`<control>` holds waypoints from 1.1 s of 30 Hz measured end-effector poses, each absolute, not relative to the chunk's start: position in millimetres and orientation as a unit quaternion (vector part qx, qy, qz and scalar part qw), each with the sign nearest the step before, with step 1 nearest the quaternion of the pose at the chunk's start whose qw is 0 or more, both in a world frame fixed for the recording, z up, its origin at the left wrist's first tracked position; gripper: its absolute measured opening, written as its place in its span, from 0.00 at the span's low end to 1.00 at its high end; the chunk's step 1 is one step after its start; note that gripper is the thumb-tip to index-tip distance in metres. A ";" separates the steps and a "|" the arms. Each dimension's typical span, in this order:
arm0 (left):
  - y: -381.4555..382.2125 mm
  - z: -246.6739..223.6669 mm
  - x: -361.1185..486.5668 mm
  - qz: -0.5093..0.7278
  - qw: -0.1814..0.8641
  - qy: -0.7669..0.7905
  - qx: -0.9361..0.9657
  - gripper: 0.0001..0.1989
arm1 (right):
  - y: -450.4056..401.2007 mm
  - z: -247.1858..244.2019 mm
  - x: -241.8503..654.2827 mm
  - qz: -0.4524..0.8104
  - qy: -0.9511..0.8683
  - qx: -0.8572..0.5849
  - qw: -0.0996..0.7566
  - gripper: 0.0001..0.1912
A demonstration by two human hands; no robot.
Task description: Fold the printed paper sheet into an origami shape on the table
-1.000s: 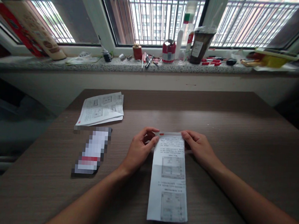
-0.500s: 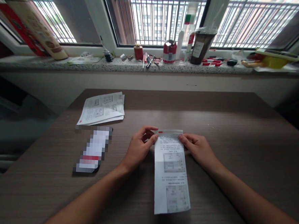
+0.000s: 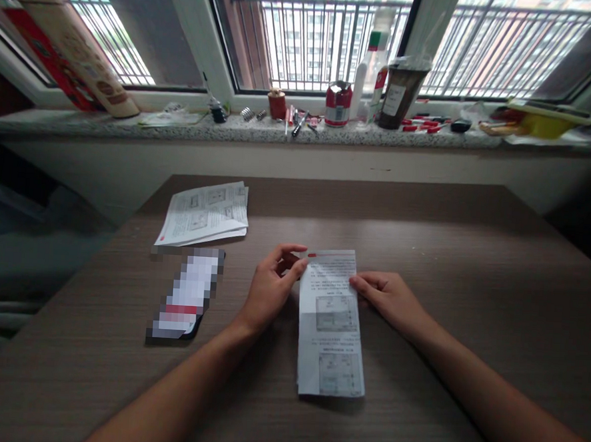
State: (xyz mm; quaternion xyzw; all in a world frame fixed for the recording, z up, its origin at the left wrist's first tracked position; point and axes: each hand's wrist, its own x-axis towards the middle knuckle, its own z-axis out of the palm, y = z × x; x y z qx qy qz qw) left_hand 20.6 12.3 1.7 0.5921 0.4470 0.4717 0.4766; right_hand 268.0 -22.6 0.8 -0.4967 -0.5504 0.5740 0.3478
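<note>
A long, narrow folded sheet of printed paper (image 3: 332, 323) with two grey diagrams is between my hands over the brown table (image 3: 414, 402). My left hand (image 3: 275, 283) pinches its upper left edge between thumb and forefinger. On the right edge, a little lower, my right hand (image 3: 388, 297) grips the paper with thumb and fingers together. The paper's lower end reaches toward me, with a shadow just beneath it.
Printed sheets (image 3: 206, 214) lie at the table's back left. A phone (image 3: 185, 294) with a blurred screen is in front of them. Along the stone windowsill (image 3: 261, 133) stand a red can (image 3: 338, 103), a dark cup (image 3: 402, 94) and a clear bottle (image 3: 372, 72).
The paper's lower end has drawn back from me, and the sheet has shifted slightly left. My left hand has moved slightly left; my right hand sits a little lower along the edge.
</note>
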 end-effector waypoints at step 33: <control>14.9 6.6 18.6 0.497 0.480 0.465 0.553 0.15 | -23.7 -5.4 268.6 0.577 -0.578 -0.483 0.315 0.21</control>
